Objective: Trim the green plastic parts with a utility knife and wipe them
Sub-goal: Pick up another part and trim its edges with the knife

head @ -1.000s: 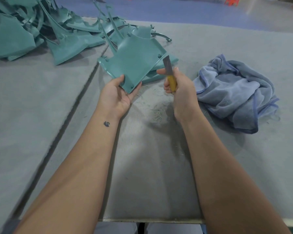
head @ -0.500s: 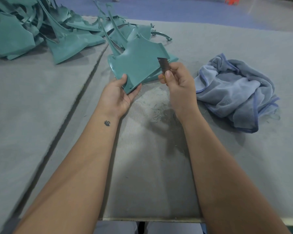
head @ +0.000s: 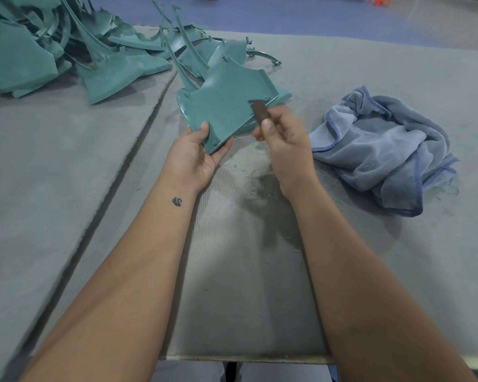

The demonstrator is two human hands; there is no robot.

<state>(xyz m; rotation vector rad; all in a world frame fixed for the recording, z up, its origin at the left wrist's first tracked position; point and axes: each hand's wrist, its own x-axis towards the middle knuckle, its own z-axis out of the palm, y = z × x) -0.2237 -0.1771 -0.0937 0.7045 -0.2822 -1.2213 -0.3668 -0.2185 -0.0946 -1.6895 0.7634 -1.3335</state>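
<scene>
**Knife on panel edge, left holding the part**

My right hand [head: 284, 142] has its grip closed round the utility knife [head: 259, 113] — thumb up along the near face of the blade, fingers curled behind, only a sliver of the yellowish handle showing under the thumb. Blade stands roughly upright, tip against the right edge of the green plastic part [head: 221, 111].

My left hand [head: 195, 153] grips that part by its near lower corner: thumb on the top face, fingers under it, palm up. The part is tilted up off the worktop [head: 232, 271], its far end toward the pile. A second green piece lies just behind and under it; can't tell whether they touch.

Under and between my hands — fine green shavings [head: 255, 186] scattered on the grey ribbed mat.

Right of the knife hand, a crumpled blue cloth [head: 384, 144] lies on the worktop, near the hand but apart from it.

Far left, a heap of green parts [head: 53, 51] with long thin spurs sticking up, well apart from the one I'm holding. A dark seam runs diagonally across the worktop between heap and hands.
</scene>
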